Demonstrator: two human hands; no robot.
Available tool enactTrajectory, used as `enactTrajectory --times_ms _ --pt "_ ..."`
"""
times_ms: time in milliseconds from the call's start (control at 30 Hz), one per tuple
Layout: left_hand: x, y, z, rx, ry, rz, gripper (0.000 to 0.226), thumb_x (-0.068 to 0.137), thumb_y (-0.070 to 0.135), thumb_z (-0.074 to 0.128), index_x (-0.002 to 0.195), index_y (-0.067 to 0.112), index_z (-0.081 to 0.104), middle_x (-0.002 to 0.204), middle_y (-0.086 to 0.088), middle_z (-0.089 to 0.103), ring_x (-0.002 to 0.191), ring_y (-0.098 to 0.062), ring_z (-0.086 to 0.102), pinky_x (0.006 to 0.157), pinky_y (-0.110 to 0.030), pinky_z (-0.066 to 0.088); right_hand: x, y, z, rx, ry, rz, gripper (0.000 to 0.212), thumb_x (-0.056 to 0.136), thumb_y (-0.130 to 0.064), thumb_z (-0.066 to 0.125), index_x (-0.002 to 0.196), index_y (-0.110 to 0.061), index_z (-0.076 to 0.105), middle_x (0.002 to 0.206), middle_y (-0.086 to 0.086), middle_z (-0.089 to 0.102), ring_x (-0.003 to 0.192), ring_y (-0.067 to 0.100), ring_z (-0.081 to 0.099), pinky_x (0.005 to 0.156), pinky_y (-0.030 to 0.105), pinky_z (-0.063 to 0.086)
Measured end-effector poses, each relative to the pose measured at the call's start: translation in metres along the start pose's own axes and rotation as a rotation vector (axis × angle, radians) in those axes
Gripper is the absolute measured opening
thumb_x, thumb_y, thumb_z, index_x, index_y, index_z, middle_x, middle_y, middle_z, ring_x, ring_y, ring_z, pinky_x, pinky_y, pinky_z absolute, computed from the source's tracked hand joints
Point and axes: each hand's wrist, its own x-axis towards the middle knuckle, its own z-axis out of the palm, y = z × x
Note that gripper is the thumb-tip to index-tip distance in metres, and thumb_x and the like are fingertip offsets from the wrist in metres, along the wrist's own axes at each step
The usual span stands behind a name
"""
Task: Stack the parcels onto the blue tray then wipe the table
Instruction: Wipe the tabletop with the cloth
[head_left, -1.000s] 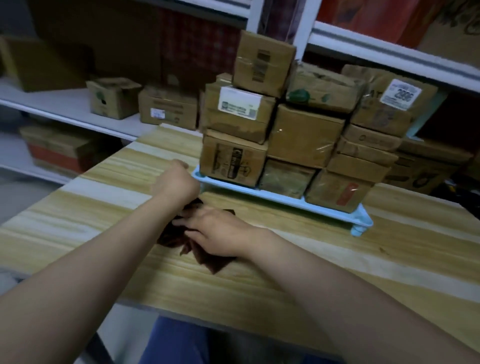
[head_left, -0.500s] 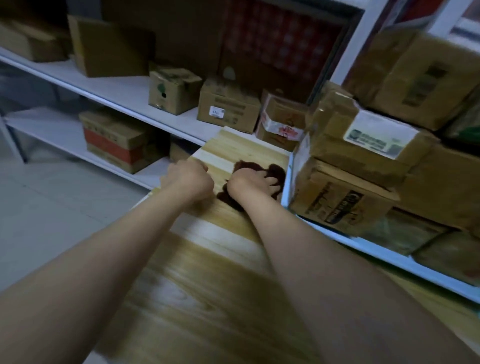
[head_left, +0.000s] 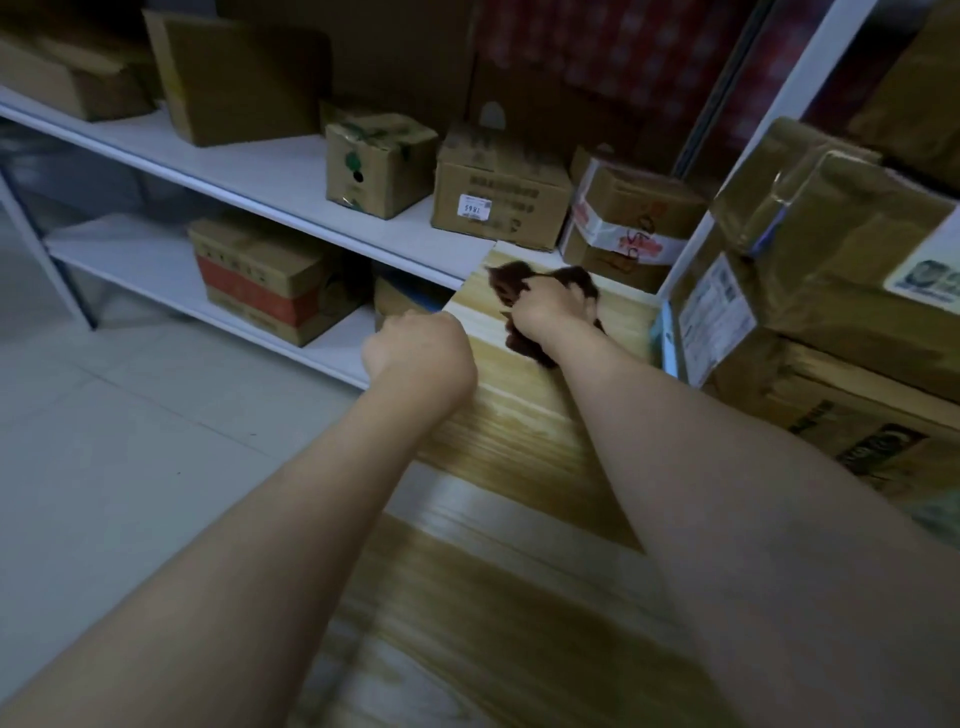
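- Head view, looking down and forward to the far left corner of a wooden table (head_left: 519, 457). Its pale striped top is the surface being wiped (stacking looks finished, judging by the loaded tray).
- Stacked parcels (head_left: 841, 249): brown cardboard boxes piled at the right on the blue tray (head_left: 668, 345). Only a thin end edge of the tray shows, just right of your right wrist.
- White shelving (head_left: 270, 176): behind and left of the table, carrying other boxes.
- Your left hand (head_left: 415, 348): at the table's left edge, knuckles up. The fingers curl under and are hidden, so I cannot tell whether they clasp the edge.
- Your right hand (head_left: 545, 306): fingers closed round a bunched dark brown cloth (head_left: 511, 283), which is pressed on the tabletop near the far corner, close beside the tray.
- To wipe well: flatten the cloth under your palm so more of it touches, and press evenly. Work right into the corner and along the tray's edge. Then draw long overlapping strokes back toward yourself, without nudging the stack.
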Motion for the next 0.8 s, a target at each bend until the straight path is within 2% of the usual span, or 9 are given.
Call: enactTrajectory --times_ms 67,200,300,400,500,600,700,767,800 --pt "0.000 -0.004 -0.002 -0.023 -0.002 -0.017 0.035 0.092 0.017 0.056 0.126 0.011 0.054 0.124 -0.011 0.056 0.113 -0.029 0.055 0.076 -0.035 0.041 -0.007 -0.007 0.005 0.021 -0.076 -0.216 0.044 0.104 -0.025 0.035 0.146 -0.033 0.047 0.154 0.002 0.043 0.148 0.028 0.027 0.121 0.045 0.021" --pt "-0.004 -0.015 -0.008 -0.232 0.013 -0.123 0.055 0.092 0.023 0.057 0.139 0.008 0.034 0.141 -0.019 0.037 0.125 -0.038 0.048 0.095 -0.043 0.042 -0.050 -0.006 0.015 -0.069 -0.142 -0.480 0.042 0.107 -0.030 0.032 0.146 -0.037 0.045 0.162 -0.013 0.028 0.153 0.023 0.011 0.123 0.039 0.010" --pt "-0.014 -0.024 -0.007 -0.351 0.013 -0.182 0.060 0.089 0.030 0.062 0.139 0.008 0.037 0.141 -0.023 0.037 0.127 -0.042 0.042 0.102 -0.046 0.040 -0.093 0.018 0.019 -0.077 -0.152 -0.626 0.041 0.108 -0.033 0.032 0.146 -0.037 0.044 0.161 -0.015 0.029 0.153 0.020 0.011 0.124 0.038 0.007" --pt "-0.040 -0.018 -0.002 -0.337 -0.032 -0.155 0.051 0.090 0.029 0.057 0.136 0.009 0.045 0.136 -0.023 0.046 0.126 -0.041 0.043 0.099 -0.045 0.041 -0.119 0.053 0.012 -0.088 -0.103 -0.591 0.042 0.108 -0.033 0.032 0.148 -0.034 0.042 0.161 -0.011 0.031 0.151 0.022 0.018 0.122 0.037 0.014" --pt "-0.072 -0.012 0.007 -0.339 -0.047 -0.140 0.050 0.092 0.023 0.052 0.139 0.009 0.042 0.143 -0.021 0.040 0.132 -0.039 0.037 0.106 -0.044 0.036 -0.130 0.064 0.009 -0.176 -0.092 -0.454 0.046 0.106 -0.032 0.032 0.151 -0.030 0.037 0.163 -0.004 0.026 0.150 0.030 0.021 0.121 0.043 0.020" --pt "-0.105 -0.016 0.011 -0.393 0.004 -0.160 0.052 0.094 0.022 0.052 0.142 0.006 0.039 0.144 -0.022 0.039 0.135 -0.038 0.034 0.108 -0.043 0.034 -0.176 0.056 0.019 -0.145 -0.160 -0.673 0.044 0.102 -0.030 0.040 0.145 -0.030 0.048 0.157 -0.003 0.039 0.146 0.029 0.029 0.120 0.043 0.024" --pt "-0.136 -0.019 0.014 -0.445 0.044 -0.147 0.052 0.093 0.018 0.048 0.144 0.009 0.039 0.145 -0.022 0.041 0.134 -0.039 0.037 0.108 -0.045 0.036 -0.234 0.079 0.024 -0.033 -0.206 -0.934 0.035 0.097 -0.022 0.052 0.130 -0.016 0.064 0.137 0.010 0.059 0.131 0.031 0.047 0.112 0.042 0.035" --pt "-0.150 -0.015 0.017 -0.439 0.042 -0.121 0.050 0.093 0.018 0.044 0.142 0.012 0.042 0.145 -0.019 0.043 0.133 -0.037 0.039 0.108 -0.044 0.037 -0.248 0.111 0.017 -0.012 -0.233 -0.994 0.034 0.098 -0.020 0.054 0.129 -0.014 0.066 0.138 0.009 0.059 0.131 0.029 0.048 0.113 0.039 0.033" --pt "-0.158 -0.012 0.018 -0.425 0.033 -0.111 0.049 0.094 0.018 0.043 0.142 0.013 0.043 0.144 -0.019 0.044 0.133 -0.036 0.039 0.108 -0.043 0.037 -0.250 0.126 0.010 -0.022 -0.211 -0.960 0.035 0.100 -0.022 0.052 0.133 -0.017 0.063 0.143 0.005 0.056 0.135 0.026 0.045 0.116 0.036 0.030"
